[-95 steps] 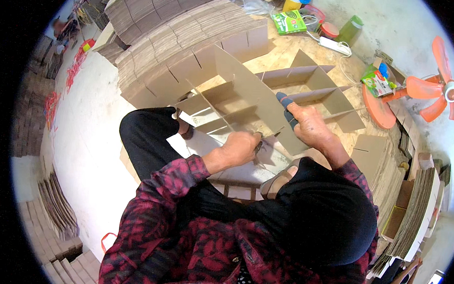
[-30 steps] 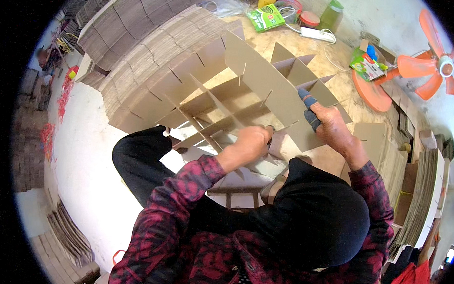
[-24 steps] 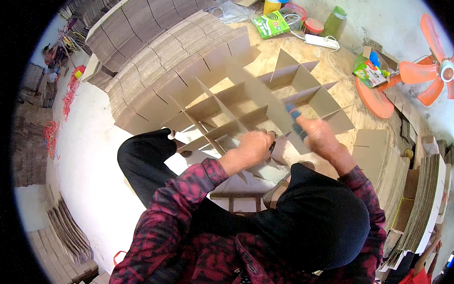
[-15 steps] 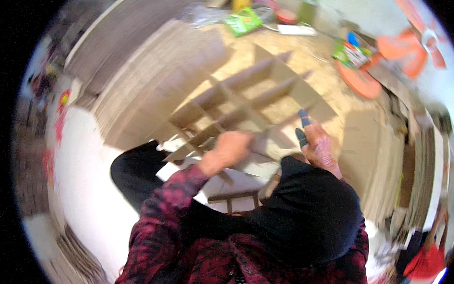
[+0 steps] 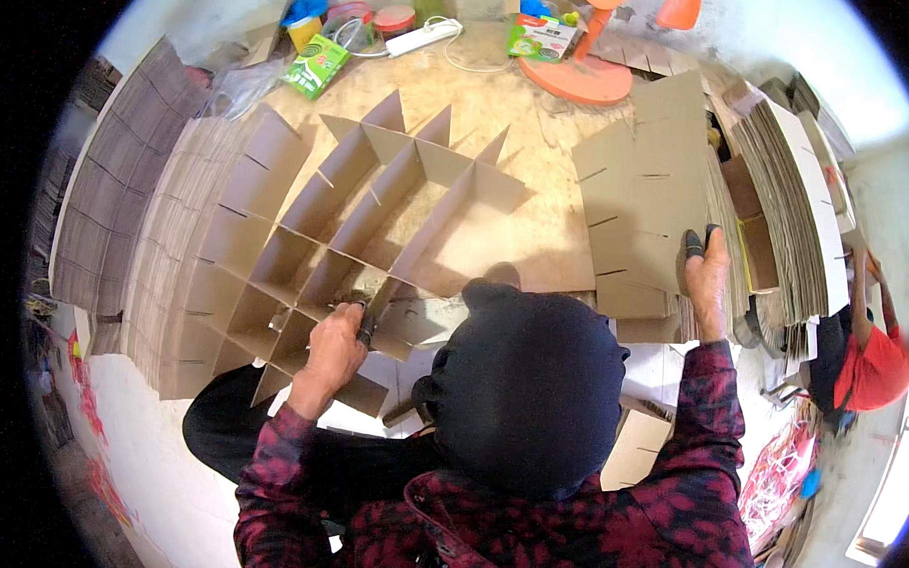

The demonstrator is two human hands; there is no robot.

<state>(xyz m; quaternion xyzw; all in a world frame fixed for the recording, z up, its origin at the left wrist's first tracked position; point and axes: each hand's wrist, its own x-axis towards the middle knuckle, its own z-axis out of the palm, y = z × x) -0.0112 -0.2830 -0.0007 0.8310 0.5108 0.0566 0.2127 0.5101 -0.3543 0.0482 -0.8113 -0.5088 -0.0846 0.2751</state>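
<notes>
A brown cardboard divider grid [image 5: 355, 208], made of interlocked slotted strips, rests on the wooden table to the left of centre. My left hand [image 5: 334, 350] grips its near edge, thumb and fingers pinching a strip; a dark cover shows on a fingertip. At the right, my right hand [image 5: 709, 285] is at the edge of a slotted cardboard sheet [image 5: 643, 180] on top of a stack. Dark covers sit on two of its fingertips, and the fingers pinch the sheet's right edge. The underside of that grip is hidden.
Slotted cardboard strips [image 5: 182, 214] stand stacked along the left, and more stacked sheets [image 5: 789, 211] at the right. On the table's far side are a green packet [image 5: 317, 67], a white power strip [image 5: 424, 38] and an orange fan base [image 5: 576, 80]. Another person in red [image 5: 877, 364] is at far right.
My right hand has moved from beside the grid to the cardboard stack at the right. My left hand stays on the grid's near side. The view has swung, shifting the grid left.
</notes>
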